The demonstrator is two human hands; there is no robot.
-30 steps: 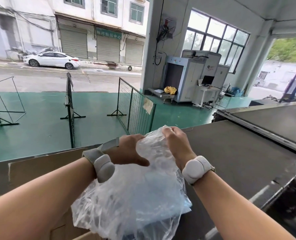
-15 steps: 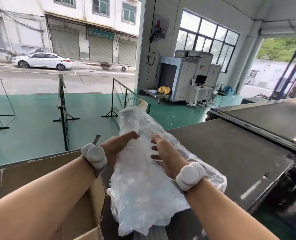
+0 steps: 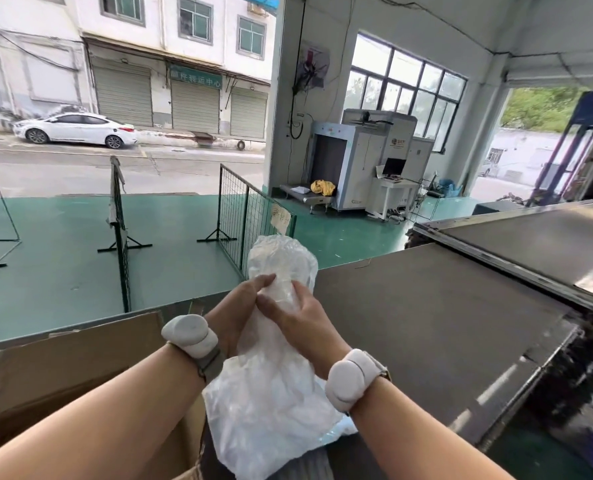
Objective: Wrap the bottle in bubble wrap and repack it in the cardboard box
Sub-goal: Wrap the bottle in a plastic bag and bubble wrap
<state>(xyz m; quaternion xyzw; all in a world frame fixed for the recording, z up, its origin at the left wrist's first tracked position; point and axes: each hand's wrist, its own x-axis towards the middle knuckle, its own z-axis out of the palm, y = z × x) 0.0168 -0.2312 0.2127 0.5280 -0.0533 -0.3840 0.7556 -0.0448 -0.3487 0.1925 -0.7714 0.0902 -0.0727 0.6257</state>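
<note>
A bundle of clear bubble wrap stands tilted away from me over the table edge, its top end rising past my fingers. The bottle inside is hidden by the wrap. My left hand holds the bundle from the left, fingers curled round it. My right hand grips it from the right, thumb across the front. The open cardboard box sits at the lower left, under my left forearm.
A dark grey table top spreads to the right, with a raised metal-edged conveyor behind it. Beyond the table lie a green floor, wire fence panels and an X-ray scanner.
The loose, spread wrap has been gathered into a narrower roll. Both hands have closed in round its middle, and the bundle now stands more upright.
</note>
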